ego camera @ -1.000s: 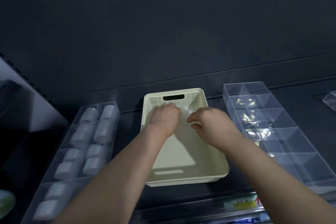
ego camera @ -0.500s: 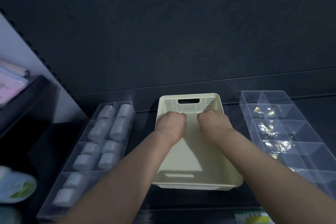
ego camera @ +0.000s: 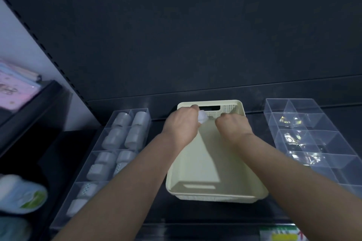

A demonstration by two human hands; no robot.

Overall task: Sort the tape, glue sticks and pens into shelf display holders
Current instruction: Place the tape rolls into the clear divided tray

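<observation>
Shelf edge label: a green and yellow strip, nearer than the cream basket and off to its right.
Blurred pack: white and green, well left of the basket at its near end; too blurred to name.
Basket: stands lengthwise in the middle of the dark shelf, with much of its floor bare.
Left holder: clear and divided, just left of the basket, with white tape rolls lying in pairs in its compartments.
Right holder: clear and divided, right of the basket, with shiny clear-wrapped items in its left-hand compartments.
Left hand: at the basket's far end, fingers curled round a small white item in front of the far wall's handle slot.
Right hand: beside it over the far end, fingers curled downward; whether it grasps anything I cannot tell.
Pink packs: on the neighbouring shelf, far left of the basket.
Back panel: dark, behind the basket.
</observation>
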